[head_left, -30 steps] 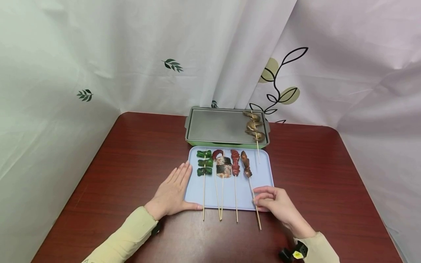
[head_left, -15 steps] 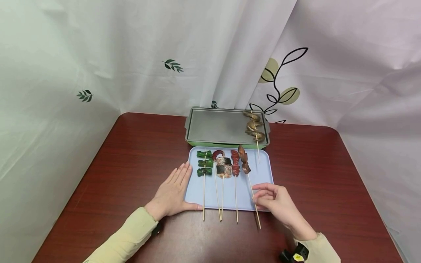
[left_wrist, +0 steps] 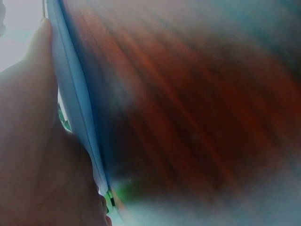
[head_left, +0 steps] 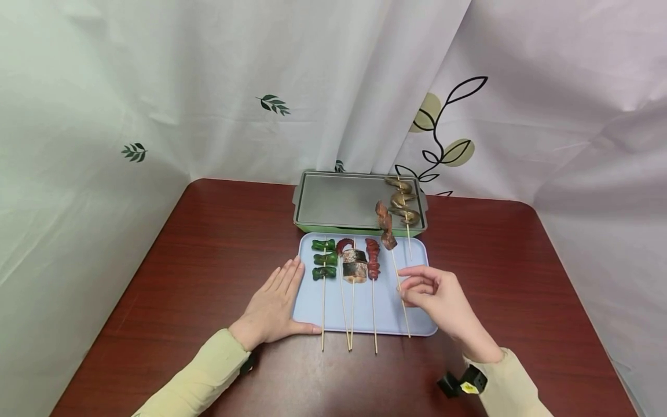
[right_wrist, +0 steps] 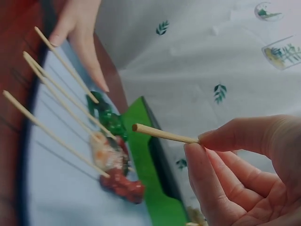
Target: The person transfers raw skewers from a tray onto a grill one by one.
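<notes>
My right hand [head_left: 440, 295] pinches the wooden stick of a skewer of brown meat pieces [head_left: 387, 231] between thumb and fingers. The meat end overlaps the grill plate's front edge in the head view; in the right wrist view the blunt end of the stick [right_wrist: 164, 134] juts past my fingertips. With fingers straight and thumb spread, my left hand [head_left: 271, 304] rests at the left rim of the light blue tray [head_left: 388, 315]. On that tray lie a green pepper skewer [head_left: 324, 259], a fish-slice skewer [head_left: 355, 266], a dark red curled piece on a stick [head_left: 344, 245] and a red meat skewer [head_left: 372, 260].
Behind the tray stands a green-sided grill with a grey plate [head_left: 344, 200]. A skewer of brown curled pieces [head_left: 401, 200] lies on its right side, the stick reaching over the tray. Around them is a dark red wooden table [head_left: 224, 231], with a white curtain [head_left: 219, 87] behind.
The brown meat skewer has risen from the tray and moved forward toward the grill, my right hand moving with it. My left hand has stayed in place.
</notes>
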The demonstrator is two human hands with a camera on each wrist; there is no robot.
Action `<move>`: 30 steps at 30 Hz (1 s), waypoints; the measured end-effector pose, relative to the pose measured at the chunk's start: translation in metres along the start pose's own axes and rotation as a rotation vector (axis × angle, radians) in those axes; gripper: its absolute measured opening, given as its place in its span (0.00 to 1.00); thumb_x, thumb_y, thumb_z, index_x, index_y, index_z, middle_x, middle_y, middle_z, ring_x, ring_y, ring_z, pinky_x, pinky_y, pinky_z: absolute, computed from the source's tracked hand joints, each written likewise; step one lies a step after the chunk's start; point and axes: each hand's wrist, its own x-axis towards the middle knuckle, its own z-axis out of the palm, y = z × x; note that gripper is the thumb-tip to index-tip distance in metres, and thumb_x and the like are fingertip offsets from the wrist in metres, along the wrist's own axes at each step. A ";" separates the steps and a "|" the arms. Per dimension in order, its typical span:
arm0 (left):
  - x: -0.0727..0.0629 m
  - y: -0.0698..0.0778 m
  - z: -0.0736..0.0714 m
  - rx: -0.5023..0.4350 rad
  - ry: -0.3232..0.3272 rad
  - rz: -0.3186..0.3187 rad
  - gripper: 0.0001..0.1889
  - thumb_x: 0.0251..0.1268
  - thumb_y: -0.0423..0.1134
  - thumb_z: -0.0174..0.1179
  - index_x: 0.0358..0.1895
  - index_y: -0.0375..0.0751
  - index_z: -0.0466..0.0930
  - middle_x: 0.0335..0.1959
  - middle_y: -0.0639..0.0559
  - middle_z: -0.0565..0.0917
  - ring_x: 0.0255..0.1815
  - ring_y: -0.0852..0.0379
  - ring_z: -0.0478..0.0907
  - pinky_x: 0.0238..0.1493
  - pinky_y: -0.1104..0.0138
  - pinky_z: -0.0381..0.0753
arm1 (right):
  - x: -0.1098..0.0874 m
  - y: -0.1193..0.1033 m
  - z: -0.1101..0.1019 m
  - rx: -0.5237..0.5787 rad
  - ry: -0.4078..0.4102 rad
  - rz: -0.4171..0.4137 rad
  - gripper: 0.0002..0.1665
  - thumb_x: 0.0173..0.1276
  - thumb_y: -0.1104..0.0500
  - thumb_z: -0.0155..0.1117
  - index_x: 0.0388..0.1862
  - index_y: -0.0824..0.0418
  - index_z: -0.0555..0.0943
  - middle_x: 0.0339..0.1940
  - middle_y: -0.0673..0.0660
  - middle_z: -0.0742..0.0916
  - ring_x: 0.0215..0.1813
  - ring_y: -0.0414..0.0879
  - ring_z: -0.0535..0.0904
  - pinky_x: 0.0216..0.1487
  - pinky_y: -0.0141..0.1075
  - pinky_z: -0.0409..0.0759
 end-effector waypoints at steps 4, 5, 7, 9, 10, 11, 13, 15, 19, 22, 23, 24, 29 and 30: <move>0.001 0.001 -0.003 0.019 -0.020 -0.002 0.71 0.49 0.88 0.47 0.79 0.26 0.50 0.81 0.33 0.49 0.81 0.41 0.46 0.78 0.52 0.48 | 0.013 -0.010 -0.006 -0.054 0.032 -0.038 0.20 0.63 0.74 0.70 0.55 0.75 0.82 0.34 0.63 0.88 0.31 0.46 0.86 0.37 0.40 0.88; 0.001 0.002 -0.003 0.024 -0.024 -0.003 0.71 0.49 0.87 0.47 0.79 0.26 0.50 0.81 0.33 0.49 0.81 0.41 0.46 0.78 0.52 0.48 | 0.016 -0.012 -0.007 -0.055 0.041 -0.046 0.20 0.63 0.74 0.69 0.55 0.74 0.82 0.35 0.63 0.88 0.31 0.45 0.87 0.37 0.40 0.88; 0.001 0.002 -0.005 0.030 -0.031 -0.004 0.70 0.49 0.87 0.48 0.79 0.26 0.50 0.81 0.33 0.49 0.81 0.41 0.46 0.78 0.52 0.48 | 0.025 -0.018 -0.009 -0.042 0.060 -0.054 0.20 0.63 0.75 0.68 0.55 0.74 0.82 0.35 0.64 0.88 0.32 0.45 0.87 0.38 0.41 0.88; 0.001 0.002 -0.005 0.032 -0.037 -0.005 0.70 0.49 0.87 0.48 0.79 0.26 0.49 0.81 0.34 0.49 0.81 0.41 0.45 0.78 0.52 0.48 | 0.034 -0.022 -0.011 -0.010 0.077 -0.051 0.21 0.63 0.76 0.66 0.56 0.75 0.81 0.36 0.65 0.88 0.33 0.45 0.88 0.39 0.41 0.88; 0.001 0.002 -0.006 0.032 -0.039 -0.004 0.70 0.50 0.87 0.48 0.79 0.26 0.49 0.81 0.34 0.49 0.81 0.41 0.45 0.78 0.52 0.47 | 0.039 -0.024 -0.012 0.004 0.084 -0.048 0.21 0.63 0.76 0.66 0.56 0.75 0.81 0.36 0.65 0.88 0.34 0.45 0.88 0.39 0.41 0.88; 0.001 0.002 -0.006 0.030 -0.039 -0.005 0.70 0.50 0.87 0.48 0.79 0.26 0.49 0.81 0.34 0.49 0.82 0.41 0.45 0.78 0.52 0.47 | 0.044 -0.026 -0.014 0.014 0.089 -0.046 0.21 0.64 0.75 0.66 0.57 0.75 0.80 0.36 0.65 0.88 0.35 0.46 0.88 0.40 0.41 0.88; 0.002 0.002 -0.005 0.031 -0.043 -0.006 0.70 0.50 0.87 0.47 0.79 0.26 0.49 0.81 0.34 0.49 0.82 0.41 0.45 0.79 0.53 0.47 | 0.055 -0.028 -0.016 0.022 0.095 -0.038 0.21 0.64 0.74 0.66 0.58 0.76 0.80 0.37 0.65 0.88 0.36 0.46 0.88 0.40 0.41 0.88; 0.002 0.002 -0.005 0.030 -0.044 -0.007 0.71 0.50 0.88 0.47 0.80 0.27 0.49 0.81 0.34 0.49 0.82 0.41 0.45 0.79 0.53 0.46 | 0.066 -0.029 -0.017 0.016 0.094 -0.023 0.21 0.65 0.74 0.66 0.58 0.76 0.80 0.37 0.65 0.88 0.36 0.47 0.88 0.40 0.40 0.88; 0.002 0.002 -0.003 0.026 -0.034 -0.004 0.70 0.50 0.87 0.47 0.79 0.26 0.49 0.81 0.34 0.49 0.81 0.41 0.46 0.78 0.52 0.47 | 0.086 -0.028 -0.020 -0.010 0.074 0.030 0.21 0.66 0.73 0.65 0.58 0.75 0.80 0.37 0.64 0.88 0.36 0.46 0.88 0.41 0.41 0.87; 0.002 0.001 -0.002 0.023 -0.015 0.001 0.70 0.49 0.87 0.48 0.79 0.26 0.50 0.81 0.33 0.51 0.81 0.41 0.47 0.78 0.52 0.48 | 0.099 -0.026 -0.022 -0.013 0.044 0.087 0.21 0.67 0.72 0.65 0.59 0.76 0.79 0.37 0.64 0.88 0.35 0.45 0.88 0.43 0.43 0.87; 0.001 0.001 -0.001 0.024 -0.008 0.002 0.70 0.49 0.87 0.47 0.79 0.26 0.50 0.81 0.33 0.51 0.81 0.41 0.47 0.78 0.52 0.48 | 0.104 -0.025 -0.022 -0.009 0.034 0.108 0.21 0.67 0.72 0.66 0.59 0.76 0.79 0.38 0.65 0.89 0.34 0.45 0.87 0.43 0.43 0.87; 0.001 0.001 -0.001 0.022 -0.004 0.004 0.70 0.49 0.87 0.48 0.79 0.26 0.50 0.81 0.33 0.51 0.81 0.41 0.47 0.78 0.52 0.48 | 0.108 -0.025 -0.023 -0.003 0.027 0.130 0.21 0.67 0.72 0.66 0.59 0.77 0.79 0.38 0.65 0.89 0.34 0.44 0.87 0.44 0.44 0.87; 0.001 0.000 -0.001 0.016 -0.002 0.004 0.71 0.49 0.88 0.46 0.79 0.26 0.50 0.81 0.33 0.52 0.81 0.41 0.47 0.78 0.52 0.49 | 0.124 -0.022 -0.023 -0.025 -0.016 0.215 0.22 0.66 0.72 0.66 0.59 0.76 0.79 0.40 0.67 0.89 0.33 0.43 0.87 0.50 0.49 0.84; 0.001 0.000 -0.001 0.014 -0.009 0.000 0.71 0.49 0.88 0.47 0.79 0.26 0.50 0.81 0.33 0.51 0.81 0.41 0.47 0.78 0.52 0.49 | 0.126 -0.022 -0.023 -0.045 -0.019 0.225 0.22 0.66 0.71 0.66 0.59 0.75 0.80 0.40 0.66 0.89 0.33 0.42 0.87 0.51 0.50 0.84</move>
